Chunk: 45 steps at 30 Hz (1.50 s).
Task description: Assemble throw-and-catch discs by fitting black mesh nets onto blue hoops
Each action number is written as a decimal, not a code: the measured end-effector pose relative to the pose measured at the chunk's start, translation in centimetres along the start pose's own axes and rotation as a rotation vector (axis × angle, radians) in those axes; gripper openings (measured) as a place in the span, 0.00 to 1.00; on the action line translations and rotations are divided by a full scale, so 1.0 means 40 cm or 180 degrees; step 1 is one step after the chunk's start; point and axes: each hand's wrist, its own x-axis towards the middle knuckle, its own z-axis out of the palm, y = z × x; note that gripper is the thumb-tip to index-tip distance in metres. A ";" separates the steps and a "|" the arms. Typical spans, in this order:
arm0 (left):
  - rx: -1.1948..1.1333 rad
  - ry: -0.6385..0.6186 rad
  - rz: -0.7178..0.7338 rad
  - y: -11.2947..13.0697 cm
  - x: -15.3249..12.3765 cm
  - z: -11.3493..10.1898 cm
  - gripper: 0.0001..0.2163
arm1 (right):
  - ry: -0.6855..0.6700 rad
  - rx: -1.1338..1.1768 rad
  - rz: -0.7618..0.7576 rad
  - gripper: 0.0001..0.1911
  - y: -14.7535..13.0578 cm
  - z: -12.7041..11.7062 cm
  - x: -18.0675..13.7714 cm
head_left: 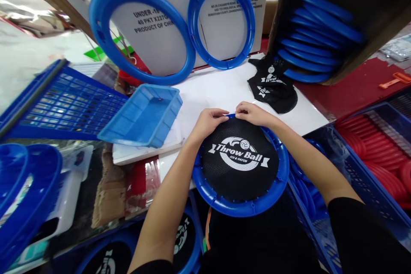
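A blue plastic ring (240, 209) lies tilted against the table's front edge, its near side close to my body. Inside it spreads a round black mesh (242, 180) printed "Throw Ball" in white. My left hand (210, 120) pinches the mesh edge at the ring's far rim. Right beside it, my right hand (253, 113) pinches the same far edge, fingertips bent and close together. The fingertips partly hide what they grip. Beyond my right hand, loose black mesh pieces (278, 90) with the same print lie on the white board (212, 90).
Two bare blue rings (189, 30) lean against a printed carton (154, 51). At left are a light-blue tray (150, 115) and a blue basket (70, 102). A carton at right holds stacked blue rings (308, 51). Red rings (379, 150) fill a crate at far right.
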 end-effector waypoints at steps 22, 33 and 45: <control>0.0807 -0.0370 0.0557 0.025 -0.018 -0.016 0.10 | 0.0092 -0.0190 0.0118 0.04 -0.024 0.022 0.009; 0.2700 0.0026 0.0706 0.039 -0.056 -0.016 0.07 | 0.0648 -0.1311 -0.0027 0.08 -0.088 -0.028 -0.175; 0.2748 -0.0226 0.1285 0.082 -0.093 -0.014 0.10 | 0.0110 -0.1367 0.0347 0.15 -0.084 0.029 -0.304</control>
